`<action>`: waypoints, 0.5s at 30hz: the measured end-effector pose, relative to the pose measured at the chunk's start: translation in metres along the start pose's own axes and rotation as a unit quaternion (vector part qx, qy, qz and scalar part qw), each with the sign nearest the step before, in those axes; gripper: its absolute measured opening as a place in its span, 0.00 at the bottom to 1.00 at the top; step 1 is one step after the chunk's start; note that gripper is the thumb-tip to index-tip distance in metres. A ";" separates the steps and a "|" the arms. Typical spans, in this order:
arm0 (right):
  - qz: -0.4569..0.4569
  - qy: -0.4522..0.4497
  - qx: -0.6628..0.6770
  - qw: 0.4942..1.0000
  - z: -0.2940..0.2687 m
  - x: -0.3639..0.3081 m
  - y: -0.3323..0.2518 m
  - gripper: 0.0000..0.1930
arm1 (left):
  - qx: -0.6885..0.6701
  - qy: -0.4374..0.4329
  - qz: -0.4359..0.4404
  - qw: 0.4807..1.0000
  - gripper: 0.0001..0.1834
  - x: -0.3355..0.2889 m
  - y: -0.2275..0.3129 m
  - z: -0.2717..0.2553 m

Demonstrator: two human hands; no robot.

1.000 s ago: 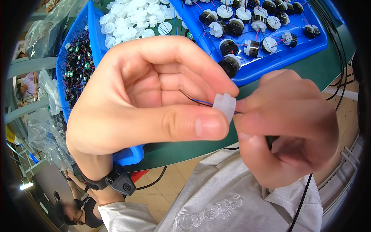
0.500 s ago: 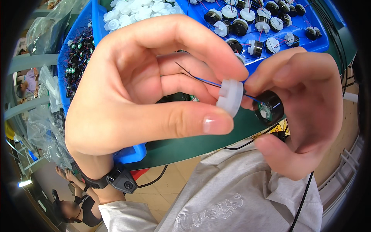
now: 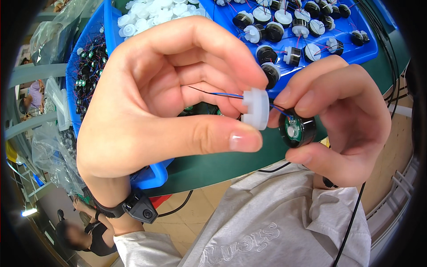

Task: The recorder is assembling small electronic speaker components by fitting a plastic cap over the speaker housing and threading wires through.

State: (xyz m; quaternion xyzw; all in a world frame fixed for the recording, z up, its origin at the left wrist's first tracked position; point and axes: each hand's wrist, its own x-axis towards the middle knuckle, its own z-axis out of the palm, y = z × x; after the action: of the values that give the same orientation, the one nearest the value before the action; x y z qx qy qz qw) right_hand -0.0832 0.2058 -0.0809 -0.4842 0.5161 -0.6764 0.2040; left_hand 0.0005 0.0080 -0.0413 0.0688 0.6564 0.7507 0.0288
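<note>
Between the thumb and index finger of my left hand point(image 3: 147, 107) is a white translucent plastic cap point(image 3: 256, 109). Thin blue and black wires point(image 3: 218, 94) run through the cap, their loose ends lying inside the curl of my left fingers. On the other side, the wires join a round black buzzer-like housing point(image 3: 297, 129) with a green circuit board in its open face. My right hand point(image 3: 344, 120) pinches this housing between thumb and fingers, its open face turned toward the cap. A small gap separates cap and housing.
Beyond my hands, a blue tray point(image 3: 356, 55) holds many black housings with white caps. White caps point(image 3: 153, 15) fill a blue bin at the back, and wired boards fill another blue bin point(image 3: 91, 71) at left. A person point(image 3: 86, 233) sits at lower left.
My right fingers have closed onto the black housing, which has moved left and turned its board face more toward the cap. The cap has shifted slightly left in my left hand.
</note>
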 end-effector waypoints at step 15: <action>-0.017 -0.013 0.002 1.000 -0.001 0.008 0.003 0.21 | 0.015 -0.007 -0.077 0.997 0.25 -0.001 0.012 -0.005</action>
State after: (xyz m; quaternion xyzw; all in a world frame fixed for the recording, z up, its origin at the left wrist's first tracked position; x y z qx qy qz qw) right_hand -0.0879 0.1991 -0.0796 -0.5011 0.5039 -0.6745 0.2002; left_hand 0.0016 0.0011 -0.0301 0.0242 0.6705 0.7361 0.0901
